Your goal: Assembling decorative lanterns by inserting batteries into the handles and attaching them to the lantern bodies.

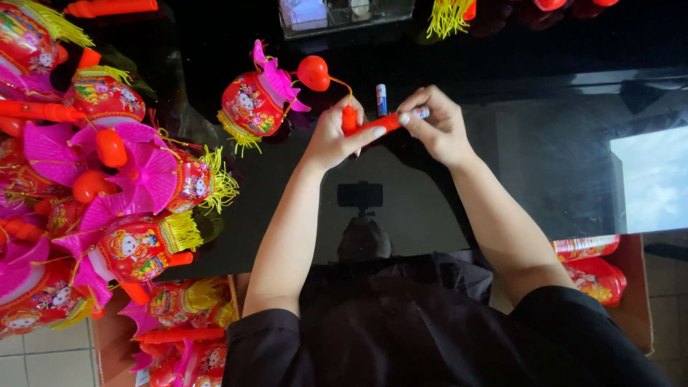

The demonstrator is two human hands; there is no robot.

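Observation:
My left hand (331,136) grips an orange plastic handle tube (374,125) held level over a black glossy table (559,165). My right hand (438,125) pinches a small white and blue battery (421,112) at the tube's right end. A thin cord runs from the handle to a red ball (313,72) and a red toy lantern (252,104) with pink fins and a yellow tassel, lying just left of my left hand. A second battery (381,99) stands upright on the table behind the handle.
Several finished red and pink lanterns (129,186) are heaped along the table's left side. A cardboard box (179,333) at lower left holds more. Packaged red items (595,269) sit in a box at lower right. A clear container (337,14) stands at the far edge.

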